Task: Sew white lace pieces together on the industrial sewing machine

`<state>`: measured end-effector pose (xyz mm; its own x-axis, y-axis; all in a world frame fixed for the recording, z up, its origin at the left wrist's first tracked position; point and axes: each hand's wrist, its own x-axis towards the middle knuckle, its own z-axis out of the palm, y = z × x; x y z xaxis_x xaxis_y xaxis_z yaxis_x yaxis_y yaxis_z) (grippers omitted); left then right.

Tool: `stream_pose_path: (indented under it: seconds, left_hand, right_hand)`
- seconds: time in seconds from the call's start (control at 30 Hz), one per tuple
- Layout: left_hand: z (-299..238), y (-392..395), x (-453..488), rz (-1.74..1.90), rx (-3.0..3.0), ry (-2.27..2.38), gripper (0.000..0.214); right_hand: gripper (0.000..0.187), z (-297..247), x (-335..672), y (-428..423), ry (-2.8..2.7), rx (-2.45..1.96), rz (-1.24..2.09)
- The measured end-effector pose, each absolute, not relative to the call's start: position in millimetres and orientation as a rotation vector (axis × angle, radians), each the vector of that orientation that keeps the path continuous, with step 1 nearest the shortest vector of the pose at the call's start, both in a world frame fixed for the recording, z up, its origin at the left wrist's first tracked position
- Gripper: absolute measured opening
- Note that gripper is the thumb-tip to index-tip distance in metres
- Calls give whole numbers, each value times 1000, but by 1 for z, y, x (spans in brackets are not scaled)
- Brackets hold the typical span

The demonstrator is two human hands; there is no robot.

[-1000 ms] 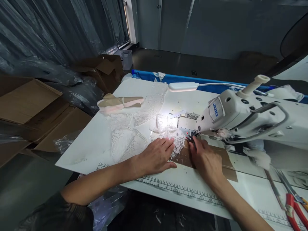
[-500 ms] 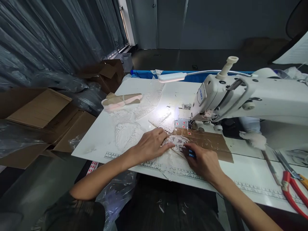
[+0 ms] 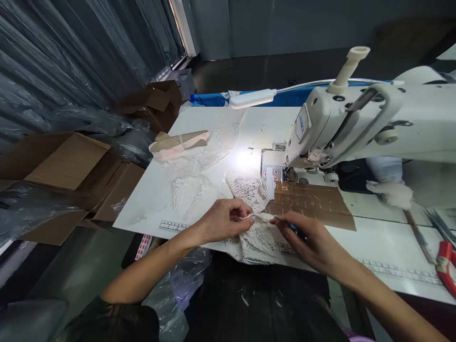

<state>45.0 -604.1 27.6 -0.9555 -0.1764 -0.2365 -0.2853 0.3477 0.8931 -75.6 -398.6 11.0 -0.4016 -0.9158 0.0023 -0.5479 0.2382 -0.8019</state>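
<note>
Lap: dark trousers [image 3: 228,304] strewn with pale thread scraps, in front and to the left of the white metal sewing machine [image 3: 359,123].
Held lace: a white openwork lace piece [image 3: 261,242], in front and to the left of the sewing machine; its upper edge lies between the two sets of fingertips, and its lower part spreads to the table's front edge.
Left fingers: the left hand [image 3: 226,221] pinches the upper lace edge between thumb and forefinger.
Right fingers: the right hand [image 3: 311,242] curls round a small dark tool with blue on it [image 3: 298,231]; its fingertips meet at the right end of the lace edge, though whether they grip it I cannot tell.
Scissors: red-handled metal scissors [image 3: 446,266], in front of the sewing machine, towards its right.
Brown sheet: a flat brown sheet [image 3: 313,204] littered with threads, just in front of the sewing machine.
Second lace: a white patterned lace piece [image 3: 249,190], just left of the machine's needle area.
Roll: a tied beige-and-pink fabric roll [image 3: 181,142], well left of the sewing machine.
Lamp: a slim white lamp [image 3: 252,98], behind and left of the sewing machine.
Boxes: open brown cardboard boxes [image 3: 67,164], far left of the sewing machine.
</note>
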Motion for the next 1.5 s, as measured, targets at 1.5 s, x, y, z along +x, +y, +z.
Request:
stream_pose_path:
  seconds: [1.5]
  left_hand:
    - [21, -597, 68, 1868, -576, 2321, 64]
  right_hand:
    - [41, -3, -35, -434, 2313, -1116, -948]
